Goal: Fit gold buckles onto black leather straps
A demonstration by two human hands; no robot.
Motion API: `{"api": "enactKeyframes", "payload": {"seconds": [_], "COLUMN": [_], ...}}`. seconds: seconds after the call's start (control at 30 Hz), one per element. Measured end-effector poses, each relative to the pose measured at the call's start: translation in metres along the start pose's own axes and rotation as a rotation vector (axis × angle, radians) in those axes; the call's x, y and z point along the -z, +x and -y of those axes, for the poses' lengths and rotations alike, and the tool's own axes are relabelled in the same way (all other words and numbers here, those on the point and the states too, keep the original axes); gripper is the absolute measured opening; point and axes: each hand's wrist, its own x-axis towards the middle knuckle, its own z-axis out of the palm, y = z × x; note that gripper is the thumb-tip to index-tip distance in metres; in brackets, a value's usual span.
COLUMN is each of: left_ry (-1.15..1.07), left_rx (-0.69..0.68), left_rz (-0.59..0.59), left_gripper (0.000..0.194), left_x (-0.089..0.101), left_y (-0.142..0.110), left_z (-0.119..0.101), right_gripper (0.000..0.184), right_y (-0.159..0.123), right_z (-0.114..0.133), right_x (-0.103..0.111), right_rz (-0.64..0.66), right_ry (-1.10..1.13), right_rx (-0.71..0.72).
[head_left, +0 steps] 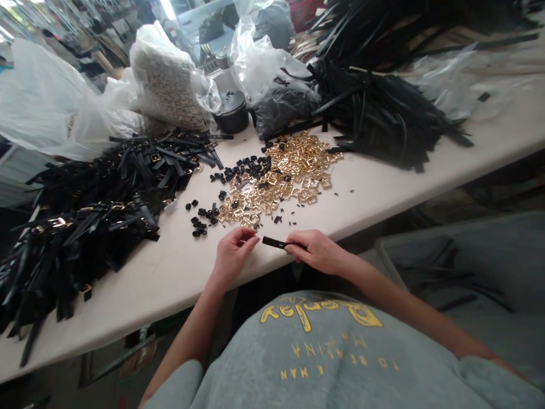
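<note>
Apparently readying black strap [273,242], clamped in right hand [314,249]. At left hand [237,250], fingertips close, cannot tell whether pinching. Probably calls for adding from gold buckles [300,156], twelve o'clock.

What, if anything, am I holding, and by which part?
Your right hand holds a black strip near its right end; whether the left hand holds anything is unclear.

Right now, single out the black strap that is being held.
It's the strap pinched in the right hand, its free end pointing toward the left hand; the heaped straps on the table are in no hand.
</note>
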Motion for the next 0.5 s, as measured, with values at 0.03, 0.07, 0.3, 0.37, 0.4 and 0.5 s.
{"api": "enactKeyframes", "payload": {"seconds": [0.03,0.07,0.3,0.37,0.4,0.5], "left_ry": [0.125,0.249,0.62,0.619,0.621,0.588], "left_rx": [-0.053,-0.094,-0.115,-0.108,-0.104,-0.098], "left_rz": [-0.043,-0.068,0.039,0.102,0.121,0.142], "left_gripper": [0.017,0.017,0.01,0.012,0.014,0.017], "left_x": [0.006,0.011,0.024,0.026,0.028,0.033], "left_y": [0.008,0.016,0.051,0.056,0.057,0.061], "left_z": [0.002,0.003,-0.007,-0.007,-0.006,0.002], "right_gripper": [0.018,0.018,0.022,0.022,0.021,0.022], "right_y": [0.0,-0.001,-0.001,-0.001,-0.001,-0.001], "right_z": [-0.001,-0.002,-0.009,-0.01,-0.01,-0.01], "right_x": [0.0,0.0,-0.003,-0.003,-0.003,-0.002], "right_rz": [-0.016,-0.02,-0.012,-0.011,-0.012,-0.018], "right_ry": [0.068,0.133,0.363,0.375,0.381,0.412], "right_rx": [-0.025,-0.051,-0.154,-0.141,-0.136,-0.134]}}
